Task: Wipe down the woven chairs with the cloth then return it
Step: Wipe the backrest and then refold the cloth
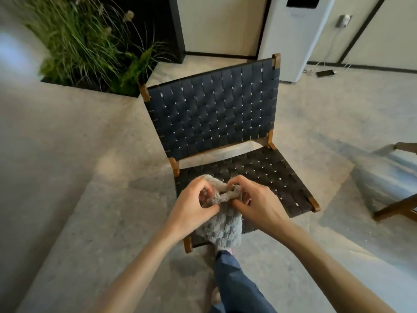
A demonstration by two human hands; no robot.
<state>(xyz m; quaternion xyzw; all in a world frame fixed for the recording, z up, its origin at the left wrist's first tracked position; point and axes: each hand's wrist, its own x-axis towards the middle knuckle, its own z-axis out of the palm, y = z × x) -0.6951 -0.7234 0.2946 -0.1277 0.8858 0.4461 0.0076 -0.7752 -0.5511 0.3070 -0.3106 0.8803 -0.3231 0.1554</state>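
Head view: left hand (191, 201) and right hand (256, 203) both pinch the cloth (222, 230) above the chair (212, 114). Writing on the white machine (293, 41) is too small to read.

Grassy planter (90, 48) far left; white appliance (291, 37) at back; phone (325, 73) on floor (361, 105) beside it.
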